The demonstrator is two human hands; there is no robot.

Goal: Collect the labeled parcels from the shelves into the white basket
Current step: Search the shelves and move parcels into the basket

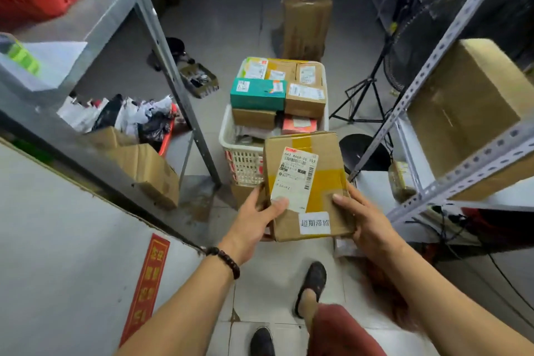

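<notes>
Tilted labeled cardboard parcel [318, 179], seemingly just above the heaped white basket [245, 165]

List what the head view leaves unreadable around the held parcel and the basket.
Floor of the white basket: head view, buried under stacked parcels.
Label print on the held parcel: head view, too small and blurred.
Fingers of the left hand and right hand: head view, hidden beneath that parcel.

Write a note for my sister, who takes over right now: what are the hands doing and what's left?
Left hand and right hand both grip one labeled cardboard parcel, held near the white basket.
Done: basket piled high with parcels, a teal box on top.
Left: set this parcel in; a big brown box sits on the right shelf, label unseen.
</notes>
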